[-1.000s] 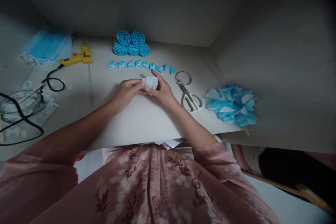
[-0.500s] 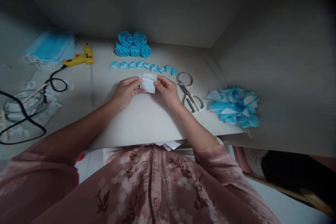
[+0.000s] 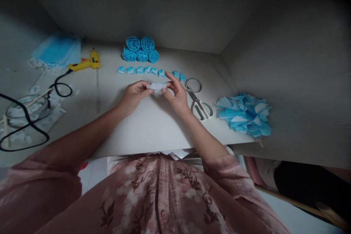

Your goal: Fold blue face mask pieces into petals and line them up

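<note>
A small piece of thin white fabric point(image 3: 157, 87) is stretched between my two hands above the table, with a fold along its upper part. My left hand point(image 3: 135, 94) pinches its left edge between thumb and fingers. At the right edge, my right hand point(image 3: 176, 94) grips it between thumb and fingers, the index finger raised. Just beyond lies a row of small folded blue-and-white pieces point(image 3: 139, 70), partly covered by the right fingers. Several blue rolled rosettes point(image 3: 142, 56) are stacked behind the row.
White-handled scissors point(image 3: 201, 109) and a wire coil point(image 3: 194, 85) lie right of my hands. Farther right is a ruffled blue-and-white bunch point(image 3: 245, 114) on sticks. At left are a yellow glue gun point(image 3: 85, 64), its black cord point(image 3: 56, 84), stacked blue masks point(image 3: 56, 51) and a bowl point(image 3: 26, 106) among white scraps.
The white fabric has gone from an open square to a narrower folded strip. My right index finger has lifted away from it. Both hands still hold its edges.
</note>
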`<state>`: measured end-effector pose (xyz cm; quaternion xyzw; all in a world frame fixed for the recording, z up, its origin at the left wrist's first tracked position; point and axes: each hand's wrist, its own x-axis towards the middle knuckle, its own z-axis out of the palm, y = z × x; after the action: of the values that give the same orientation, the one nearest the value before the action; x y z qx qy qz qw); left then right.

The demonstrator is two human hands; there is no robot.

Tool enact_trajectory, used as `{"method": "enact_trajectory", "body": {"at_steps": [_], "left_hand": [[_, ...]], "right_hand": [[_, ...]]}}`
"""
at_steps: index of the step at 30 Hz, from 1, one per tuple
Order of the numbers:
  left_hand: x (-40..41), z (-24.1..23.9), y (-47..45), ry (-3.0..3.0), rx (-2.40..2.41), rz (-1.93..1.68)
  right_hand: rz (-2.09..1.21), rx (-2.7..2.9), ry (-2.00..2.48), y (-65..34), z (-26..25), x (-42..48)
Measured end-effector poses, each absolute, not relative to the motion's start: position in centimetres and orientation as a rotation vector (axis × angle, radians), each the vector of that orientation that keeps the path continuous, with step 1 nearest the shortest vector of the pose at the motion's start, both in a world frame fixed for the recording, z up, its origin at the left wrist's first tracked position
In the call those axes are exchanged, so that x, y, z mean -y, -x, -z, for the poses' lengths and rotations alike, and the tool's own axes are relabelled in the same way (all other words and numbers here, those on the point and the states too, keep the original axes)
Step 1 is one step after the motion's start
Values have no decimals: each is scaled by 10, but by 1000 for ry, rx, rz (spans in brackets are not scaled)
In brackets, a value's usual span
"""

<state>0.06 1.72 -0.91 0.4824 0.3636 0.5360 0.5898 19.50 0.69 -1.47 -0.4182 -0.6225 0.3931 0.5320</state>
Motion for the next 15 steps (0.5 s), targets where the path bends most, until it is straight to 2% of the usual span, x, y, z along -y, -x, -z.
{"method": "enact_trajectory", "body": {"at_steps": [8, 15], "left_hand": [[-15, -5, 2, -1202, -748, -1349], [-14, -1, -1, -1208, -785, -1303]], "right_hand": [[-745, 1713, 914, -195, 7, -2], [-676, 1816, 975, -193, 3, -2]]}}
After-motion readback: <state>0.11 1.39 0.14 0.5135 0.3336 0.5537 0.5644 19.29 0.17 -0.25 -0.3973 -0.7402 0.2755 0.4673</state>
